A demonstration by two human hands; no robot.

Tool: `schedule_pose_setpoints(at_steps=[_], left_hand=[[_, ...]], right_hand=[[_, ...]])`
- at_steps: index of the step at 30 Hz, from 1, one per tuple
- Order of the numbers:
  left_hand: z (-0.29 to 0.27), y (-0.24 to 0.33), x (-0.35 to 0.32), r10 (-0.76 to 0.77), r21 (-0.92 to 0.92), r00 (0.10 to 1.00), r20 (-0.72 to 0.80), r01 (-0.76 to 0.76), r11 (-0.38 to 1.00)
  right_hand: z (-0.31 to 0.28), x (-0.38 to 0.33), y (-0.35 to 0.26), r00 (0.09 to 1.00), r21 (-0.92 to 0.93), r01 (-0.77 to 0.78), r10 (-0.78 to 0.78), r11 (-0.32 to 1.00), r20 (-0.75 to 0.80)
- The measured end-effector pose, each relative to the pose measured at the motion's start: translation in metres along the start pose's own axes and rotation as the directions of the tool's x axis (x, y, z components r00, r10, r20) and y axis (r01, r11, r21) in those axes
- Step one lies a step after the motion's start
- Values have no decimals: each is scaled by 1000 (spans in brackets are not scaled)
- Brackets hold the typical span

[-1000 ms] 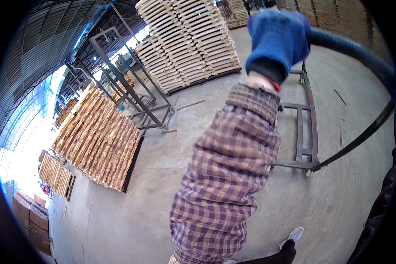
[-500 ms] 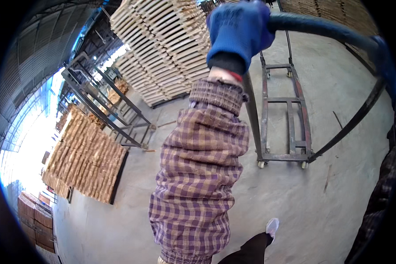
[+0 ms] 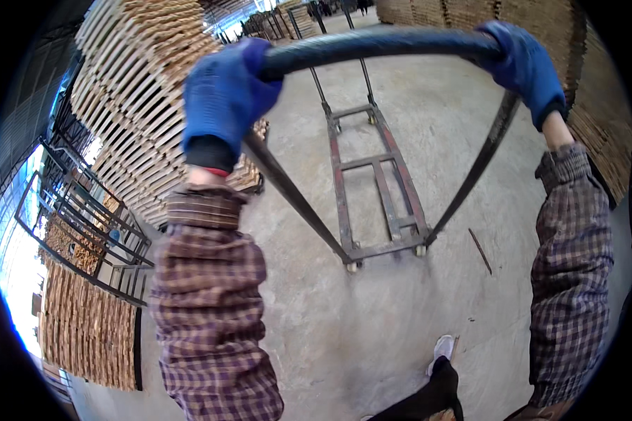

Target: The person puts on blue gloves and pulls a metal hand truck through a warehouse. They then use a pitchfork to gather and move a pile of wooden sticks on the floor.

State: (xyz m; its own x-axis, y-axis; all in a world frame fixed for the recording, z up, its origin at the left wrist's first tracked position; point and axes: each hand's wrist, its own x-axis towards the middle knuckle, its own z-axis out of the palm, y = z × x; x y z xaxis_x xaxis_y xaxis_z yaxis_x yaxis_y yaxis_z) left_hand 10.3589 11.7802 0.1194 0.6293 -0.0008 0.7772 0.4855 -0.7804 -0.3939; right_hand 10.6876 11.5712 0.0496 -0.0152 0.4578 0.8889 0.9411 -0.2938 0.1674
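Observation:
Both my hands wear blue gloves and grip the dark handlebar (image 3: 379,43) of a metal cart. My left hand (image 3: 228,98) is closed round the bar's left end. At the right end, my right hand (image 3: 527,67) is wrapped round it too. Two dark struts run down from the bar to the near corners of the low cart frame (image 3: 379,158). That frame is open, rusty steel on small wheels, with upright posts at its far end. No load lies on it.
Tall stacks of wooden slats (image 3: 137,91) stand at the left, and more stacked wood (image 3: 463,12) is at the far right. A second metal cart (image 3: 91,224) is beside a lower wood stack (image 3: 88,326). A thin stick (image 3: 480,250) lies on the concrete floor (image 3: 316,330).
My view has turned right, so the cart and my left hand appear further left. My right hand and forearm, mostly cut off before, now show fully. Both hands keep the bar.

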Motion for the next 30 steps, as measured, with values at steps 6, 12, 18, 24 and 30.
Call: schedule_pose_setpoints(at_steps=[6, 12, 18, 24, 30], left_hand=[[-18, 30, 15, -68, -45, 997, 43, 70, 997], [-50, 11, -7, -52, -14, 997, 57, 53, 998], [-9, 2, 54, 0, 16, 1000, 5, 0, 1000], [12, 18, 54, -24, -20, 978, 209, 29, 999], [49, -4, 119, 28, -166, 997, 76, -15, 986]], right_hand=[[-29, 3, 20, 999, -32, -26, 27, 999, 27], [-48, -2, -16, 999, 17, -9, 8, 1000, 47], [-35, 39, 19, 971, 38, -165, 156, 986, 182], [-35, 14, 27, 945, 8, -188, 179, 982, 273], [-12, 76, 69, 913, -26, -240, 234, 971, 335]])
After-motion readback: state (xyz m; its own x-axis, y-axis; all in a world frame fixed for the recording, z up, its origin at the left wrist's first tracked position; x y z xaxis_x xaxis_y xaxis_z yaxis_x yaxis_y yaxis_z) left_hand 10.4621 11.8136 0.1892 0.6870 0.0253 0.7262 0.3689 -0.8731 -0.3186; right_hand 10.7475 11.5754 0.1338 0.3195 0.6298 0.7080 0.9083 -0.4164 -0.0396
